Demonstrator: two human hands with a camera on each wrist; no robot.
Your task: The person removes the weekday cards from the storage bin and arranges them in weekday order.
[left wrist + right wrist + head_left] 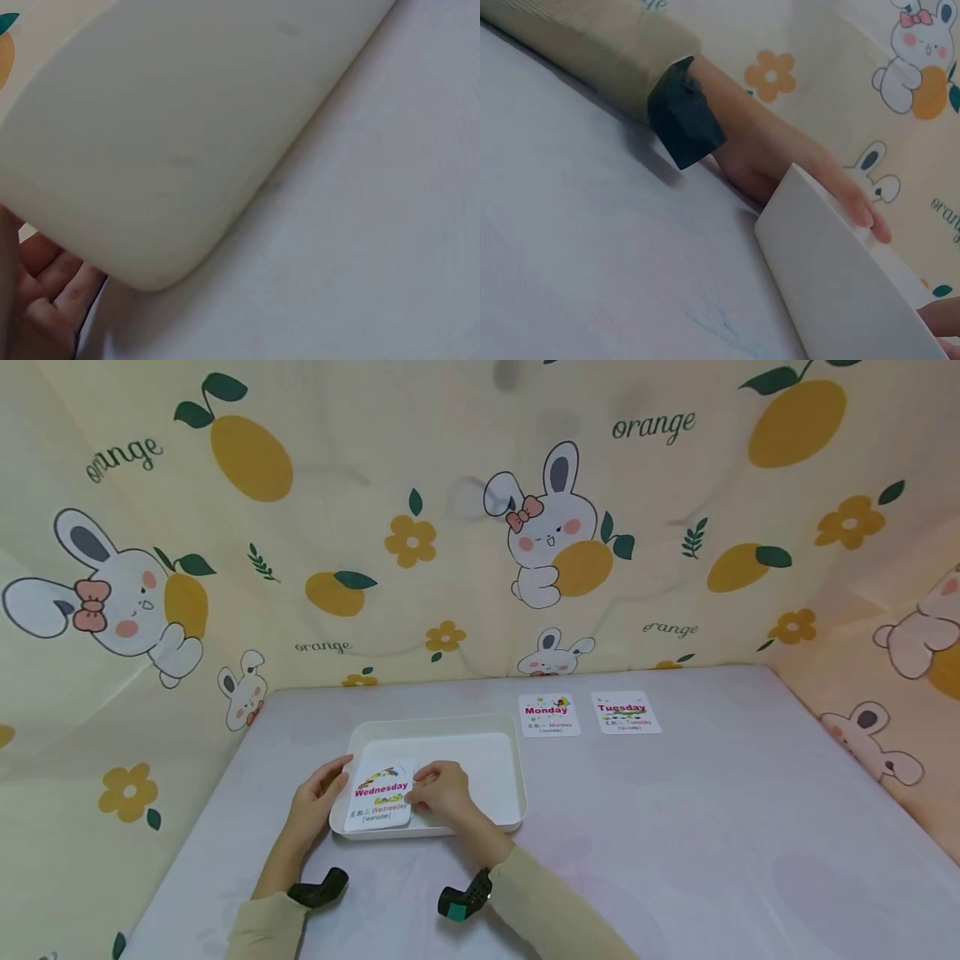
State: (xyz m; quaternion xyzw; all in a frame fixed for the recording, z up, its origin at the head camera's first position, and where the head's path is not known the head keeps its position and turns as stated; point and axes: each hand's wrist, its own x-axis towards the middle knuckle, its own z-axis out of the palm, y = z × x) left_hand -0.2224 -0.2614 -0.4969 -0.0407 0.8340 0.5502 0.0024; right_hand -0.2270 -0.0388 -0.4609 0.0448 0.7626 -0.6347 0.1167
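Note:
A white tray [501, 777] lies on the table and holds a "Wednesday" card [381, 795] at its near left. My left hand [324, 787] grips the tray's near left corner, thumb over the rim beside the card. My right hand [438, 791] pinches the card's right edge with curled fingers. The left wrist view is mostly the tray's outer wall [165, 150], with my fingers [46, 296] under its corner. In the right wrist view my left hand [810, 176] lies over the tray's rim [832, 262].
A "Monday" card [549, 714] and a "Tuesday" card [626, 712] lie side by side beyond the tray's far right corner. The pale table [712, 827] is walled by rabbit-and-orange print cloth [450, 527] at the back and both sides.

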